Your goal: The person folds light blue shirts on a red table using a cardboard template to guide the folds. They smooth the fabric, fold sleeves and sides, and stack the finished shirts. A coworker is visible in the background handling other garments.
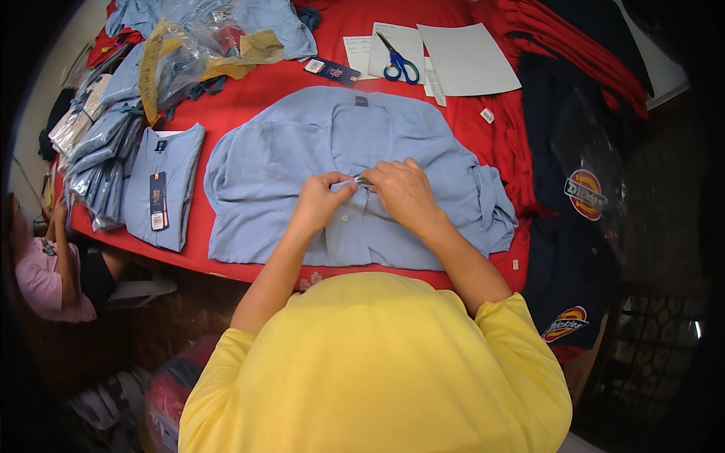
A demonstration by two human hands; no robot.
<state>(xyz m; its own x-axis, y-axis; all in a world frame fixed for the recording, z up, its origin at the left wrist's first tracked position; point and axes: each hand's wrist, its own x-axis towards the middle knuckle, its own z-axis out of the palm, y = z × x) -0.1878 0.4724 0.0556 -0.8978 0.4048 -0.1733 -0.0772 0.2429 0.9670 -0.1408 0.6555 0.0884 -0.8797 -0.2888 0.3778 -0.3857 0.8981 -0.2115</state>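
Note:
A light blue shirt [279, 158] lies spread on the red-covered table, its neckline and dark neck label toward the far side. At the front opening below the neckline, my left hand [325, 200] is closed in a pinch on the shirt's edge. Close against it, my right hand [404, 192] has its fingers bent over the same spot. Under those fingers shows a small dull metallic piece [364, 181], mostly hidden, whose kind I cannot make out. A pale button [345, 218] sits on the front just below my hands.
To the left are a folded blue shirt [170, 192] with a dark tag and a bagged garment stack [102, 162]. Beyond lie a loose tag [332, 71], blue-handled scissors [400, 66] and paper sheets [472, 64]. Dark garments [563, 264] hang right; a person [53, 272] sits left.

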